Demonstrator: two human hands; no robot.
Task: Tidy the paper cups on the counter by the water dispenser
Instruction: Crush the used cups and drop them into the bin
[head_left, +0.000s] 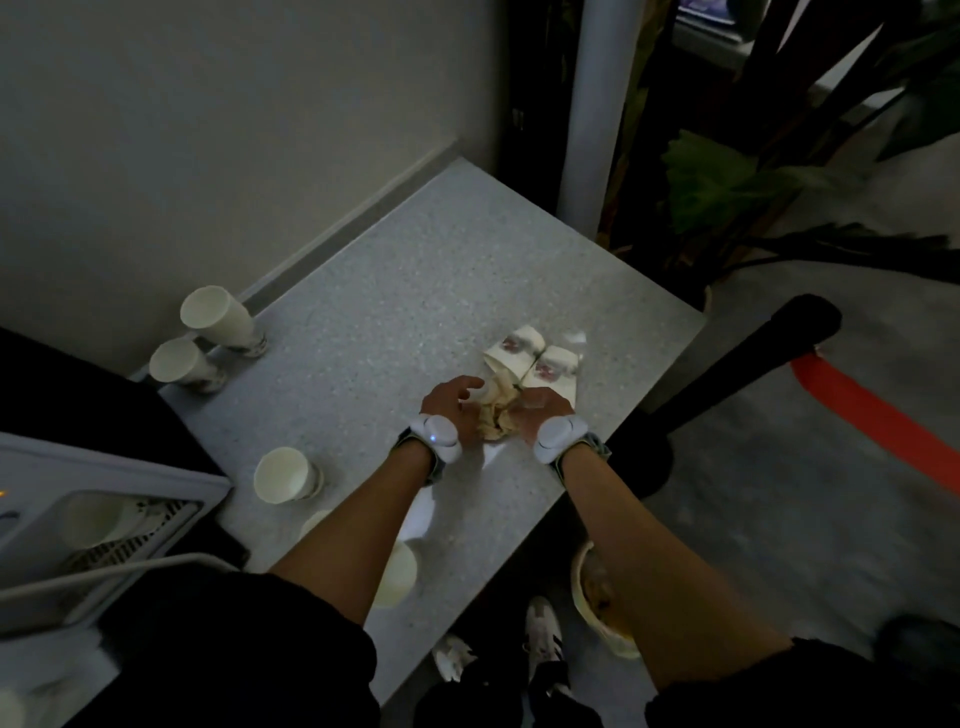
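Two paper cups with red print lie on their sides on the speckled grey counter, one on the left and one on the right. Just in front of them sits a crumpled brown paper wad. My left hand and my right hand meet over the wad, fingers curled round it and touching the cups' near ends. Both wrists wear white bands. Upright cups stand at the back left by the wall, one at the front left, and another under my left forearm.
The water dispenser stands at the left edge with a cup in its tray. A white pillar and a potted plant rise behind the counter. To the right are a black post and a bin on the floor.
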